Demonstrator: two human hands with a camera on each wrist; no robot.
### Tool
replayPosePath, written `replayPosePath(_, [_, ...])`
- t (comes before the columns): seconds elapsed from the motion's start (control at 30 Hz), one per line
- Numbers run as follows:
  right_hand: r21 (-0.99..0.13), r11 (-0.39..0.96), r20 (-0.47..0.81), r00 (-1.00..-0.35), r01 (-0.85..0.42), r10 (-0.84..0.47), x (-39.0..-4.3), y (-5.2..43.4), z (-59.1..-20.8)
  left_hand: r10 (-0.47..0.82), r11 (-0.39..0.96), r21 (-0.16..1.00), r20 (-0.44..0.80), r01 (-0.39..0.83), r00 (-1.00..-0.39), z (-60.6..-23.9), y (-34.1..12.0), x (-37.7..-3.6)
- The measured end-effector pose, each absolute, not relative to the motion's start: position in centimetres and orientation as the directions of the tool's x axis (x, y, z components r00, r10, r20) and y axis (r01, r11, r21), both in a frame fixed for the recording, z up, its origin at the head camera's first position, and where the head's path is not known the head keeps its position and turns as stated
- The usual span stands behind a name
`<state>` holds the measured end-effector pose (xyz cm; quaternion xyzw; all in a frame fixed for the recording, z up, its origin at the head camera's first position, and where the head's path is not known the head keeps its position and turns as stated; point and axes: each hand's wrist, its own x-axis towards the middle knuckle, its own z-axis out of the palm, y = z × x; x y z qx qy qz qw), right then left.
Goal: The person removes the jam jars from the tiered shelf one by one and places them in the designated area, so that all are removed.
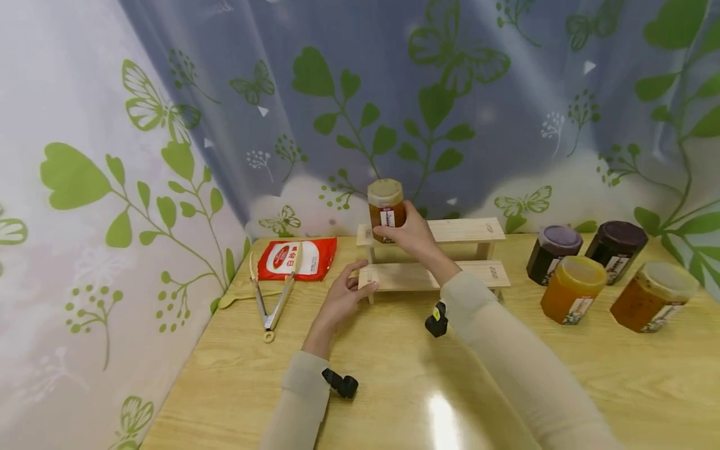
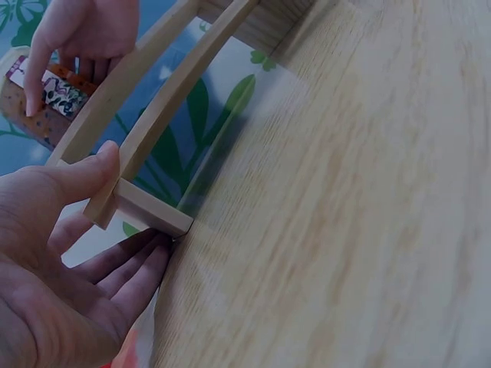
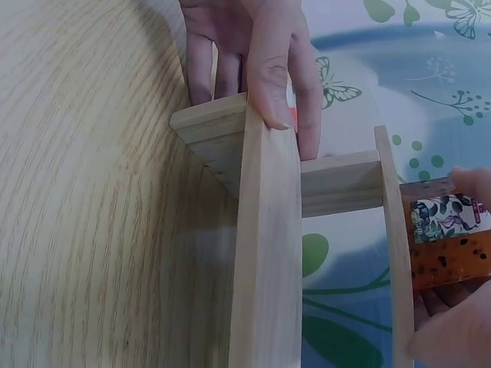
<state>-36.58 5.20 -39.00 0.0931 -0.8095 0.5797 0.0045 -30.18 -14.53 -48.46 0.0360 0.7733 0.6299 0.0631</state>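
Observation:
My right hand (image 1: 413,234) grips an amber jar (image 1: 385,209) with a pale lid, upright at the left end of the upper board of a two-step wooden shelf (image 1: 469,230). In the right wrist view, dark specks and a printed label show on the jar (image 3: 449,249), its base right at the upper board. My left hand (image 1: 341,294) holds the left end of the lower step. In the left wrist view, the left thumb (image 2: 96,172) lies on the board's end while the other fingers reach round the leg below.
Right of the shelf stand two dark jars (image 1: 554,253) (image 1: 615,250), a yellow-orange jar (image 1: 574,290) and an amber jar (image 1: 652,297). To the left lie a red-and-white packet (image 1: 317,256), metal tongs (image 1: 275,312) partly over it and a wooden spoon (image 1: 227,301). A patterned curtain (image 1: 360,94) hangs behind.

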Motion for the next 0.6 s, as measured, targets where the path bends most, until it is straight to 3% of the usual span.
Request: replayPosePath(0.6, [-0.906,0.392,0.09,-0.977,-0.161,-0.194,-33.8,10.0,-39.1,0.131,0.188,0.982,-0.041,-0.016,-0.991,-48.1,-14.4,-30.0])
